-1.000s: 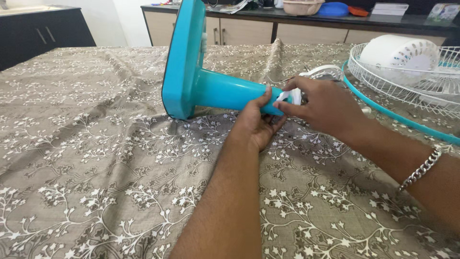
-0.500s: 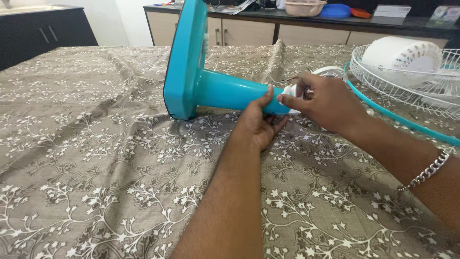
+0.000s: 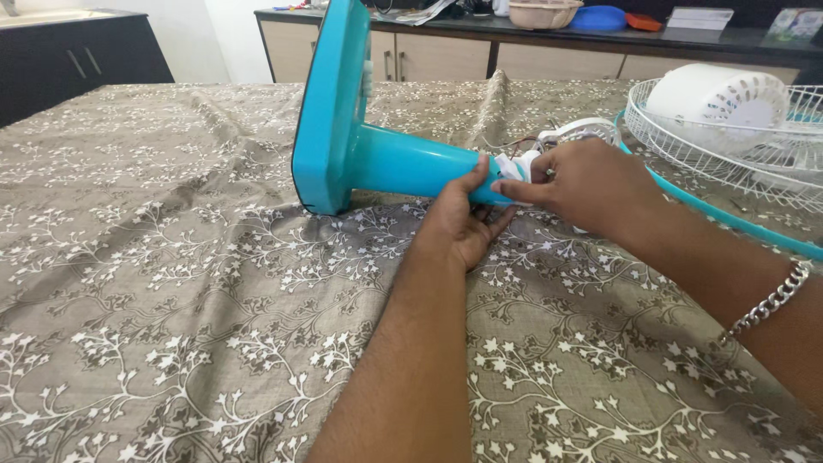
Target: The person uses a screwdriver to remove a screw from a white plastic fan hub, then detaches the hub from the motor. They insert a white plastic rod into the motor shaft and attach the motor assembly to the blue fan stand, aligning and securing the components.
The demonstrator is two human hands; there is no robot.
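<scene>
Brown floral cloth [image 3: 171, 326] covers the table, nearest the camera at the bottom of the frame. Both forearms run up from the bottom edge to frame centre. Left hand [image 3: 463, 225] is cupped under the narrow end of the teal fan stand [image 3: 403, 163], thumb on top, closed round the neck. Right hand [image 3: 591, 187], chain bracelet [image 3: 771, 302] on the wrist, is pinched narrow on a small white fitting [image 3: 513, 165] at the mouth of the neck; thin wires show just behind it.

Stand lies on its side at centre, flat base [image 3: 330, 103] upright toward upper left, neck pointing right.

Step in hand, as I read it: working the white fitting at the neck end while the left hand steadies the stand. Next move calls for a firm hold on the neck and a square line-up of the fitting, wires kept out of the joint.

Further right: white wire guard [image 3: 686, 141] with white motor housing [image 3: 716, 93] and a teal rim. Upper edge: dark counter [image 3: 600, 39] with bowls.
</scene>
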